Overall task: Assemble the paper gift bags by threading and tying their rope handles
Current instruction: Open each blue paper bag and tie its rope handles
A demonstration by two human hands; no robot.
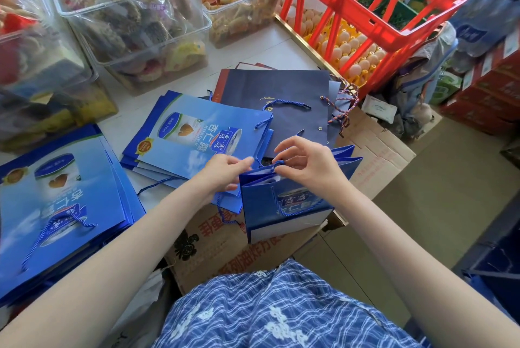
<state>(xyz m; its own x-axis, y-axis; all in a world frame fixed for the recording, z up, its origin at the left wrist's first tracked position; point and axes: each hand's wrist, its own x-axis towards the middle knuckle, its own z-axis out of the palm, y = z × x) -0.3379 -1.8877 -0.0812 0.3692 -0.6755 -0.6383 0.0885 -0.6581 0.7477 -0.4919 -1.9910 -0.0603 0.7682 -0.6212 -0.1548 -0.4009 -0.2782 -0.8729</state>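
A red plastic crate (374, 7) stands at the table's far right. Egg trays (351, 52) lie under it. 2 clear snack bins (135, 18) sit left of it.

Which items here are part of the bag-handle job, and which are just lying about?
Job: open blue bag; blue rope pinched by right hand; left hand; flat blue bags; navy bags.

Lying about: snack bins; red crate; eggs; cardboard box.

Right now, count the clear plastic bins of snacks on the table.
3: one at the left edge, one in the middle, one further right. Others may sit out of frame.
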